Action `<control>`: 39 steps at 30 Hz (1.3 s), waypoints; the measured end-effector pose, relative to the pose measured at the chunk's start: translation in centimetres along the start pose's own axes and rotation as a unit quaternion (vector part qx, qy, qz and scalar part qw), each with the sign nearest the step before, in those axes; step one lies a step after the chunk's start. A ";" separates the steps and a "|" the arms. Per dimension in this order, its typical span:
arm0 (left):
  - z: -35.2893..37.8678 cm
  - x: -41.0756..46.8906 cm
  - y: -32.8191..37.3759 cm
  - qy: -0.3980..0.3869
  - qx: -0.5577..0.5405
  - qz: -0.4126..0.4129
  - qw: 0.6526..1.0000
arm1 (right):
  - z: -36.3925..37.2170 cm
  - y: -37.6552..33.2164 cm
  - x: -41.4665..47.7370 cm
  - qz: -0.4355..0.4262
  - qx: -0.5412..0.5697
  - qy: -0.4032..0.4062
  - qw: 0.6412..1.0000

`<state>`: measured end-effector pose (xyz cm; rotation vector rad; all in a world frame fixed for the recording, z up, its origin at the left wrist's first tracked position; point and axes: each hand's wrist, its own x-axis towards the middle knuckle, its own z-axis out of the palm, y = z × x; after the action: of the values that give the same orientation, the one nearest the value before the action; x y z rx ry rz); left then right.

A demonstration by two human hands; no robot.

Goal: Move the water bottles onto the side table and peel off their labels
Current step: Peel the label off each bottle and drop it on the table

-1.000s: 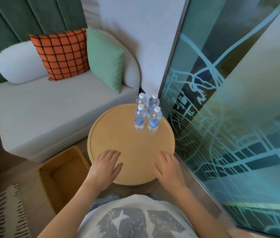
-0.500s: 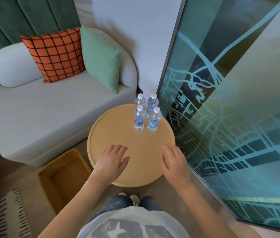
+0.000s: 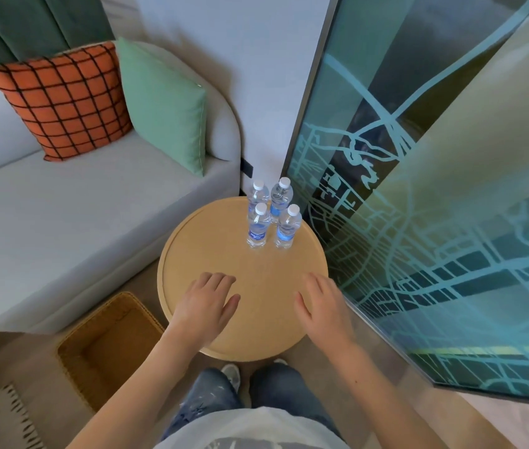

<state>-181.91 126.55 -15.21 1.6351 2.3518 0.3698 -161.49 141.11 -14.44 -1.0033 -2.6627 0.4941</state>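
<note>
Both the left hand [image 3: 203,306] and the right hand [image 3: 324,306] hover spread and empty over the near half of the round side table [image 3: 192,254], likely poised to reach the four upright water bottles [image 3: 271,218] clustered at its far edge, whose blue labels [image 3: 257,235] are too small to read.

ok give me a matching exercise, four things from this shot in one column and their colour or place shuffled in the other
Things:
1. checked cushion
2. plain cushion
3. woven basket
4. water bottles

Matches:
A. on the floor left of the side table
B. orange with dark lines
C. at the table's far edge, labels on
D. green

Pairs: 1-B, 2-D, 3-A, 4-C
</note>
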 end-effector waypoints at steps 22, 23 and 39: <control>4.0 7.7 4.9 0.040 -0.030 -0.183 0.982 | 4.8 12.9 18.4 0.033 0.169 -0.122 0.978; 4.5 7.9 5.0 0.039 -0.034 -0.196 0.979 | 5.7 13.7 19.0 0.040 0.178 -0.135 0.974; 12.1 10.1 3.5 -0.021 -0.064 -0.293 0.954 | 17.7 18.9 22.6 0.136 0.339 -0.212 0.907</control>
<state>-178.03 138.01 -25.93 0.8156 2.5696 0.3444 -173.05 165.73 -35.51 -1.1150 -2.3400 1.7240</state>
